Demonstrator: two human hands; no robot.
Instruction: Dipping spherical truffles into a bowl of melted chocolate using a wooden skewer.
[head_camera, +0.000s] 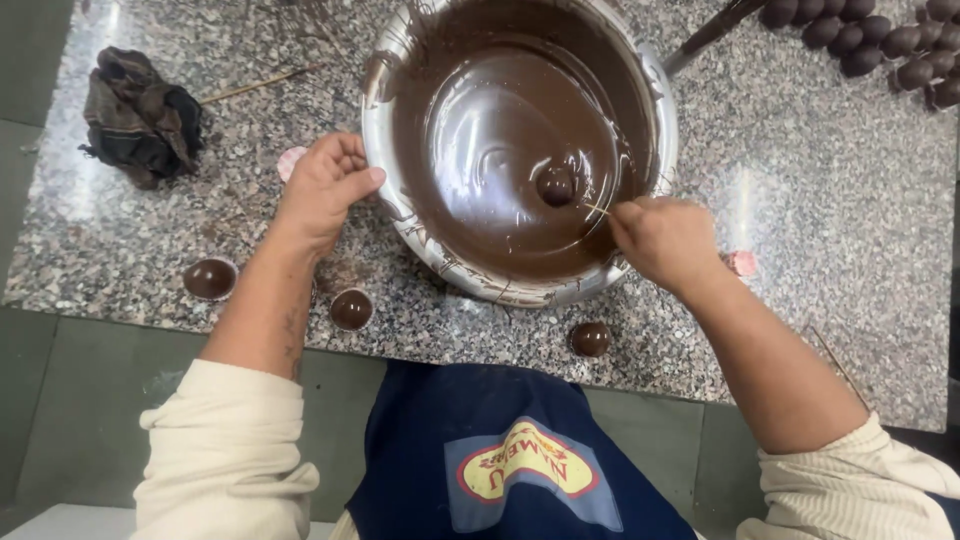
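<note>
Upper left of the frame: we logged a crumpled dark cloth (138, 115) on the speckled granite counter (820, 220), a thin stick (250, 86) just beside it. Lower left: a chocolate-coated ball (209, 279) in a paper cup, then a second ball (351, 309) nearer centre. Our left hand (325, 190) gripped the rim of the steel bowl (375, 140), fingers curled. Centre: melted chocolate (500, 140) filled the bowl, one dipped ball (555, 185) resting in it. Our right hand (665, 240) pinched a thin skewer (598, 209) pointing at that ball. Below the bowl: a third ball (590, 339). Upper right: finished balls in rows (880, 40).
</note>
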